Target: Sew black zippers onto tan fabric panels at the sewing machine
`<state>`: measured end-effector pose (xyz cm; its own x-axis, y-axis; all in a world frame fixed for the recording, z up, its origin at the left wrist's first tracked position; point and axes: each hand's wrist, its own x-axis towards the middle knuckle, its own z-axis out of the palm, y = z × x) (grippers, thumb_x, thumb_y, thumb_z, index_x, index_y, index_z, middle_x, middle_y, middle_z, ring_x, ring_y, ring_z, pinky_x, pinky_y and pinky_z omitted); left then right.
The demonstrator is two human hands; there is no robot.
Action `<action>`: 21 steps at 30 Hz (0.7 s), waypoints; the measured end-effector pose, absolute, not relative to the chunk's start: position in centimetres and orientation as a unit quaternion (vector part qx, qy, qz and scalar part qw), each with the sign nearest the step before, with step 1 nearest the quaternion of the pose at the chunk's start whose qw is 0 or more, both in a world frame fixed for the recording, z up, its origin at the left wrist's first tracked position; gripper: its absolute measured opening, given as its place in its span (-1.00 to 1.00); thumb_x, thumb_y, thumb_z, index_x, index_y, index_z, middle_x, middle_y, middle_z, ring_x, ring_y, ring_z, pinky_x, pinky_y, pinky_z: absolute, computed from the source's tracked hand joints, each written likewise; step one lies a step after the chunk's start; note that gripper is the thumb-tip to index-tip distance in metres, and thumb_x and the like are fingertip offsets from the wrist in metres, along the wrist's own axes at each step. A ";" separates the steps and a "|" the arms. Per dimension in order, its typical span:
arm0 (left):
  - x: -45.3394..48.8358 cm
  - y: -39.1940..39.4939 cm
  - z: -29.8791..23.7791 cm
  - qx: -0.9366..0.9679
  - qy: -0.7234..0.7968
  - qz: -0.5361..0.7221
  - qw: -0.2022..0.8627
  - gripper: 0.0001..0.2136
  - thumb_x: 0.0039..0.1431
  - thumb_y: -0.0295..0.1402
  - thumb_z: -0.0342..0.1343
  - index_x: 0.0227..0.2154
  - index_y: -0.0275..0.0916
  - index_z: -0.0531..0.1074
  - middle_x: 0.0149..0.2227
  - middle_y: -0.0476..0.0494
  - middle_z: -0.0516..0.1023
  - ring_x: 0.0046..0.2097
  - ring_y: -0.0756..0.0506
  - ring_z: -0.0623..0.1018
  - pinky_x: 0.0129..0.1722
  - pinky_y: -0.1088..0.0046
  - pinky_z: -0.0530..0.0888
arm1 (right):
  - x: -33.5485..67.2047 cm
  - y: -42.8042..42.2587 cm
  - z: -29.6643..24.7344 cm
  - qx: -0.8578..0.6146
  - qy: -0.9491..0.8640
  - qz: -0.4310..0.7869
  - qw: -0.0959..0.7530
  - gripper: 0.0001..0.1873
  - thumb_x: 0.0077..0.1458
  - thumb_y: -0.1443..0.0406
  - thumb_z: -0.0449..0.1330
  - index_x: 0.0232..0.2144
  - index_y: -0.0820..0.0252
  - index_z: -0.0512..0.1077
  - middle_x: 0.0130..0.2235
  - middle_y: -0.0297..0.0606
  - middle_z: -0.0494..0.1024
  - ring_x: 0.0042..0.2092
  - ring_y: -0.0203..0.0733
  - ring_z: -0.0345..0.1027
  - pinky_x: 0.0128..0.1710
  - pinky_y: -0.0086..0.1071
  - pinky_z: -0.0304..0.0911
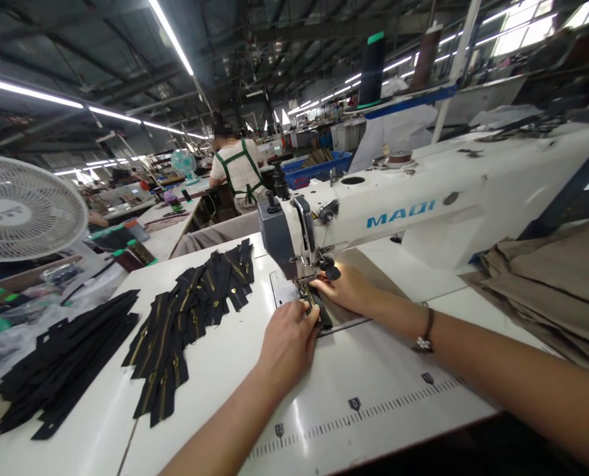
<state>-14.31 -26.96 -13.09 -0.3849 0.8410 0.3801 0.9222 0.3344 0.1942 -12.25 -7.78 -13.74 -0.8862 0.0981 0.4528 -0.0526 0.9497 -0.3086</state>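
Both hands are at the needle area of a white sewing machine (423, 192), observed from where I stand beside the counter (235, 377). Left hand (288, 336): fingers curled, thumb and forefinger drawn together on a dark zipper (311, 299) with gold-coloured teeth. Right hand (348, 287): laid low over a brown cloth piece (376, 272), fingertips directed towards the needle; whether it grips the cloth or merely presses it, I cannot tell. Zipper position: beneath the machine head, at the edge of the brown cloth, partly hidden by the fingers. Right wrist carries a dark bracelet (426, 330) with a pale ornament. To the left on the counter, a spread of black zippers (168, 344) with gold-coloured teeth lies overlapped in a slanting row; farther left, a bundle of black strips (76, 360) lies near it. Along the near edge runs a printed scale (368, 411). Folded brown fabric (556, 284) is heaped at the right. Beyond the counter's left side stands a white fan (26, 211); farther back, a co-worker (239, 165) in a light shirt with green straps faces away
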 end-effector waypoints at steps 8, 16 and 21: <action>-14.7 -27.5 -13.5 -0.482 -0.820 -0.292 0.104 -0.78 0.27 -0.51 -0.05 -0.10 -0.29 0.41 -0.15 -0.19 0.57 -0.14 -0.11 0.56 -0.13 0.36 0.51 | -4.6 -8.8 -15.0 0.180 -0.922 0.212 0.271 -0.70 0.23 0.37 -0.09 -0.17 0.28 0.42 -0.20 -0.09 0.49 -0.26 -0.17 0.40 -0.33 -0.35 0.31; -15.1 -27.6 -13.3 -0.515 -0.776 -0.335 0.141 -0.82 0.26 -0.48 -0.03 -0.21 -0.26 0.48 -0.18 -0.16 0.59 -0.16 -0.11 0.58 -0.08 0.31 0.51 | -4.5 -9.1 -15.2 0.224 -0.938 0.174 0.199 -0.57 0.10 0.43 -0.06 0.01 0.34 0.38 0.07 -0.04 0.38 -0.07 -0.05 0.41 -0.17 -0.21 0.38; -15.1 -27.4 -14.1 -0.571 -0.750 -0.292 0.163 -0.82 0.24 -0.51 -0.01 -0.22 -0.24 0.48 -0.19 -0.16 0.59 -0.17 -0.13 0.59 0.01 0.16 0.46 | -4.5 -9.3 -14.5 0.212 -0.940 0.197 0.178 -0.67 0.17 0.41 -0.04 -0.10 0.28 0.44 -0.03 -0.08 0.47 -0.14 -0.08 0.43 -0.20 -0.28 0.36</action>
<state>-15.06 -27.45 -14.06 -0.2955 0.7605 0.5782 0.9512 0.1780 0.2520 -4.47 -9.27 -14.48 -0.8467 -0.3289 0.4182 -0.4692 0.8322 -0.2954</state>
